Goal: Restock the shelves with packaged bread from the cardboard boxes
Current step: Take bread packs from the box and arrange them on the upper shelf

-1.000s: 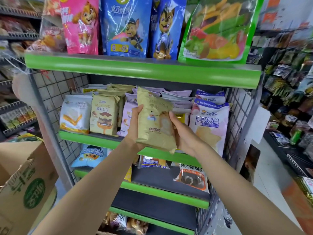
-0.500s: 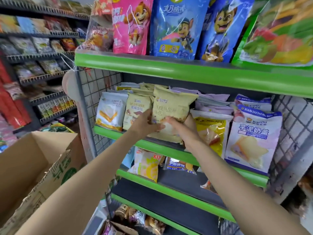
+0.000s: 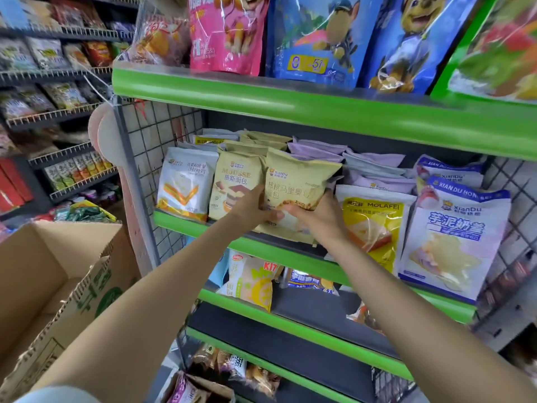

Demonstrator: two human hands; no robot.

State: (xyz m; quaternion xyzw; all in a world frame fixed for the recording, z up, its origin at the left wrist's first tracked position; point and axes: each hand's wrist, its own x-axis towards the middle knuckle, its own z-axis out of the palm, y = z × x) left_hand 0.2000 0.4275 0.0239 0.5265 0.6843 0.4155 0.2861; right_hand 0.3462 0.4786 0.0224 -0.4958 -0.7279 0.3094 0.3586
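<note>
A beige bread packet stands upright on the green-edged middle shelf, between a Mousse bread packet and a yellow Molafei packet. My left hand grips its lower left side and my right hand holds its lower right corner. An open cardboard box sits at the lower left, its inside partly hidden by my left arm.
A white bread packet and purple packets fill the same shelf. Large cartoon snack bags stand on the shelf above. A wire grid side panel bounds the rack on the left. Lower shelves hold few packets.
Both hands carried the beige packet forward onto the middle shelf, standing it beside the Mousse packet. My view shifted closer and to the left.
</note>
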